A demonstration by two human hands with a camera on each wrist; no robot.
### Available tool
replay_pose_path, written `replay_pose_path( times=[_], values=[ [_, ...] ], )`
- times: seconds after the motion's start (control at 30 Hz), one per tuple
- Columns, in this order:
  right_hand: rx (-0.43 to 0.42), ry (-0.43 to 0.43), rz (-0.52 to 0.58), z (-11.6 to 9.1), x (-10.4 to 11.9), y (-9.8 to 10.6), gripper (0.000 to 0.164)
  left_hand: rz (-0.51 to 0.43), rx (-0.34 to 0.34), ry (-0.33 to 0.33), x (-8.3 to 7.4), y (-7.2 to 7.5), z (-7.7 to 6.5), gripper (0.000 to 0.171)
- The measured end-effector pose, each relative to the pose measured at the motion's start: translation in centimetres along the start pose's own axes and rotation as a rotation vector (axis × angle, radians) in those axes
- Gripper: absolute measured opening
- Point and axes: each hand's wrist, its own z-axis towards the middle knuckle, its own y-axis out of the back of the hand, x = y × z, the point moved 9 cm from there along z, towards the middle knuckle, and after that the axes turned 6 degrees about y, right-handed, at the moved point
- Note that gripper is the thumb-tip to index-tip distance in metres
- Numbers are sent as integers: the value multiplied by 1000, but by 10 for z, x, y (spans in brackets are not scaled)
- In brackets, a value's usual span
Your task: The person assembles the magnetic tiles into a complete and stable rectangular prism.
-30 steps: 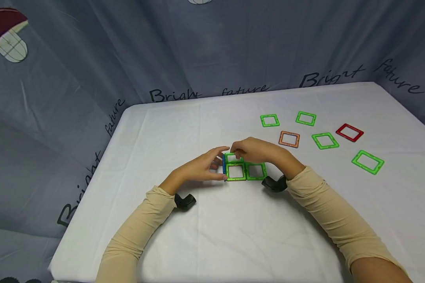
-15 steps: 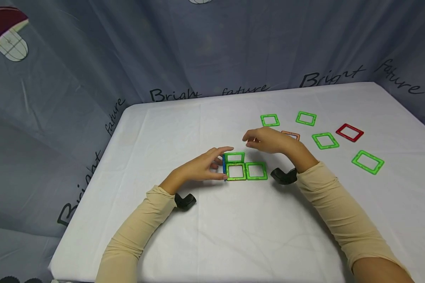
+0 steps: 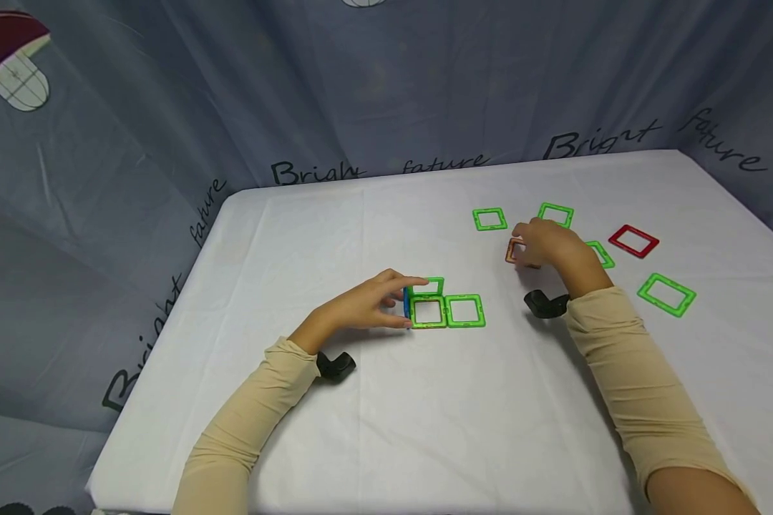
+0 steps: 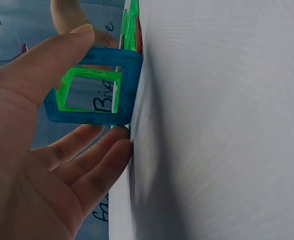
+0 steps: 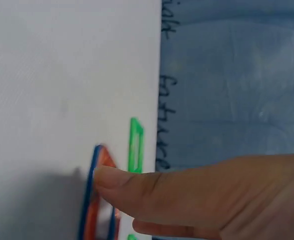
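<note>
In the head view my left hand (image 3: 361, 304) holds a blue square magnetic tile (image 4: 133, 85) that stands upright, thumb at one edge and fingertips at the opposite one. Beside the blue tile, a green tile (image 3: 429, 298) lies flat with a second flat green tile (image 3: 482, 311) at its right. Another green tile (image 3: 441, 287) stands along the back edge. Further right, my right hand (image 3: 550, 243) pinches an orange magnetic tile (image 5: 91, 220), its thumb on the frame. Most of the right fingers are hidden in the right wrist view. The orange tile shows a blue rim there.
Around the right hand lie loose tiles: a green one (image 3: 477, 220) at the back, another green one (image 3: 556, 207), a partly covered green one (image 3: 606, 254), a red one (image 3: 651, 249) and a green one (image 3: 688, 305). White cloth covers the table (image 3: 386, 429); a grey curtain (image 3: 386, 86) hangs behind.
My right hand has left the standing green tile and moved right and back to the orange tile. My left hand stays at the blue tile, its index finger lowered slightly.
</note>
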Motion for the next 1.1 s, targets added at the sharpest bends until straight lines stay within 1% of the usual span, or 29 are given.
replay_pose_path(
  times=[0.1,0.23,0.33,0.47,0.63,0.8,0.87,0.97,1.1],
  values=[
    [24,-31,-9,2,-9,-6,57,-7,1,5,1,0,0,70],
    [36,-25,4,6,-14,-12,55,-3,2,10,2,-1,0,69],
    [22,0,11,7,-11,-11,52,5,2,15,3,-1,0,69],
    [24,38,55,5,0,-9,49,8,5,20,3,-1,0,70],
    [78,127,121,4,20,-12,46,12,8,18,3,-2,1,70],
    [105,252,143,-1,40,-10,30,20,8,26,3,-2,1,70],
    [94,299,145,-3,48,-8,25,22,9,30,2,-2,1,70],
    [49,355,150,-5,59,-1,23,22,10,41,2,-2,1,70],
    [-3,387,161,-7,69,5,25,25,11,53,2,-2,1,70]
  ],
)
